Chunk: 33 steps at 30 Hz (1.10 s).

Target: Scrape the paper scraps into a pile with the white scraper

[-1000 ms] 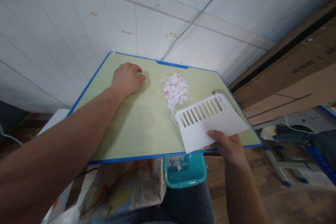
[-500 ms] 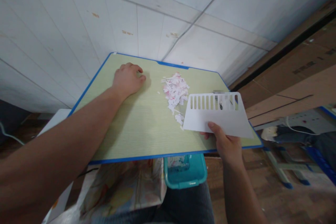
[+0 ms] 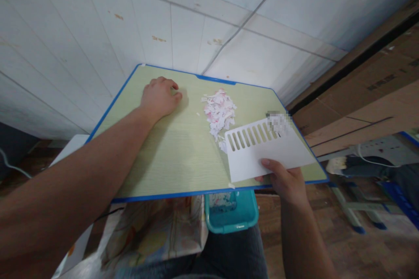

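Note:
My right hand (image 3: 284, 178) grips a flat white slotted sheet (image 3: 252, 159) by its near edge, thumb on top. A row of long slots runs along the sheet's far side, and part of that side is blurred out. Left of the sheet lies a heap of torn paper scraps (image 3: 220, 111), white with some pink, and the sheet's corner covers its near end. A single paper scrap (image 3: 231, 185) sits at the table's front edge beside the sheet. My left hand (image 3: 160, 96) rests on the tabletop with loosely curled fingers, thumb apart, and nothing visible in it.
The pale green table (image 3: 176, 157) has a blue rim and stands against a white panelled wall (image 3: 186, 35). Below its front edge is a teal bin (image 3: 240, 213) with scraps inside. Cardboard (image 3: 360, 83) leans at the right. A patterned cloth (image 3: 157, 235) hangs below.
My right hand has swung the slotted sheet's left end towards the table's front edge, so it is now tilted. One scrap has moved with it to that edge. My left hand stays put.

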Each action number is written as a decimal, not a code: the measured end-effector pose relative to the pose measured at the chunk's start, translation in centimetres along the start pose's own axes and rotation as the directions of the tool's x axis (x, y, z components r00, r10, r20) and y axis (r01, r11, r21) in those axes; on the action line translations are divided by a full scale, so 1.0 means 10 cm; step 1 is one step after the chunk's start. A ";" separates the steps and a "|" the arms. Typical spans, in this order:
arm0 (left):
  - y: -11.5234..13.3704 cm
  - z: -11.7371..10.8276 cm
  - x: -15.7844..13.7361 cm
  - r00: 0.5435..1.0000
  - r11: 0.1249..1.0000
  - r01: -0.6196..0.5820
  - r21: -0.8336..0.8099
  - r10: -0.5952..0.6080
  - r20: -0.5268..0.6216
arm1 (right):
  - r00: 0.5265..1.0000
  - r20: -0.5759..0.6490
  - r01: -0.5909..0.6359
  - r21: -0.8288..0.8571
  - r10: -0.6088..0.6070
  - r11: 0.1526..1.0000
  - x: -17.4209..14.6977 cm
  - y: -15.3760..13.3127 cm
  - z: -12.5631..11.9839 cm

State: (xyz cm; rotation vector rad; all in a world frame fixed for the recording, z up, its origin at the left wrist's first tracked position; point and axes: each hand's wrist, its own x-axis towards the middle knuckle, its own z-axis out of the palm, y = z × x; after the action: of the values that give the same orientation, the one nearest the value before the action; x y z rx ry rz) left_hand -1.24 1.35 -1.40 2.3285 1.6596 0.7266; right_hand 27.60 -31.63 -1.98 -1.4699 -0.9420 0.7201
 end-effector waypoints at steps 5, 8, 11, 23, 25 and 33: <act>-0.04 0.04 0.03 1.000 1.000 0.003 -0.018 -0.003 -0.007 | 1.000 -0.009 -0.029 -0.046 0.029 0.999 -0.01 -0.01 -0.02; -0.03 0.03 0.02 1.000 1.000 -0.008 -0.003 0.008 0.000 | 0.997 0.004 -0.071 -0.024 0.071 0.997 -0.01 0.01 -0.05; -0.02 0.01 0.02 1.000 1.000 -0.012 0.001 0.012 -0.003 | 0.999 0.001 -0.053 0.014 0.053 0.998 0.01 0.04 -0.04; -0.02 0.01 0.02 1.000 1.000 -0.003 -0.024 0.003 -0.008 | 0.979 -0.081 0.168 -0.220 -0.189 0.961 0.08 -0.06 0.14; -0.01 0.00 0.02 1.000 1.000 -0.001 -0.023 0.001 -0.005 | 0.979 -0.084 0.163 -0.218 -0.184 0.962 0.08 -0.04 0.11; -0.03 0.02 0.03 1.000 0.999 -0.015 -0.034 0.015 -0.013 | 0.994 -0.087 0.063 -0.078 -0.070 0.995 0.07 0.01 0.03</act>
State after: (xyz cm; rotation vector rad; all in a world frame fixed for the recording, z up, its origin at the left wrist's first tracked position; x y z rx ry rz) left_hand -1.34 1.77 -1.67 2.3203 1.6235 0.7675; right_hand 27.71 -30.89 -2.09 -1.5170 -0.9533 0.5705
